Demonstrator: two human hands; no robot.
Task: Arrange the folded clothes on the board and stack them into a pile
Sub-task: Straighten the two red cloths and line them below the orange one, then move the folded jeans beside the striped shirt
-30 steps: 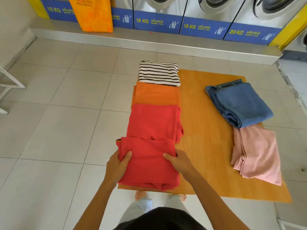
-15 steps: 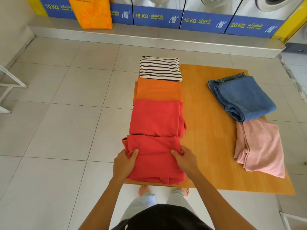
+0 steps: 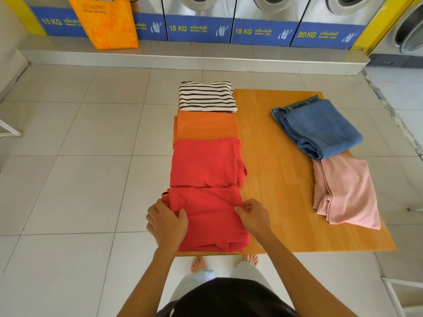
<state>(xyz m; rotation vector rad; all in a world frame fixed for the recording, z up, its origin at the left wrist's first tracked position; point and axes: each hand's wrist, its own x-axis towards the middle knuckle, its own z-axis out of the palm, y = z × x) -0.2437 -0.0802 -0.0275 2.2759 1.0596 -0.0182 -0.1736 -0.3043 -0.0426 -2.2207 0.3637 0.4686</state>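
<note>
A wooden board [image 3: 274,179] lies on the tiled floor. Along its left edge runs a row of folded clothes: a striped top [image 3: 207,96] farthest, an orange piece [image 3: 206,125], a red piece [image 3: 207,162], and a nearest red piece [image 3: 211,219]. My left hand [image 3: 167,221] grips the nearest red piece at its left side, thumb on top. My right hand [image 3: 253,216] pinches its right edge. On the board's right side lie folded blue jeans [image 3: 318,128] and a pink garment [image 3: 345,191] touching them.
A raised ledge with washing machines [image 3: 199,19] runs along the back. An orange bag [image 3: 107,21] stands on that ledge at the left. A white metal frame [image 3: 9,131] pokes in at the left edge. My bare feet [image 3: 199,263] stand just before the board.
Both hands have pushed the nearest red piece a little farther onto the board, up against the second red piece. The other clothes have not moved.
</note>
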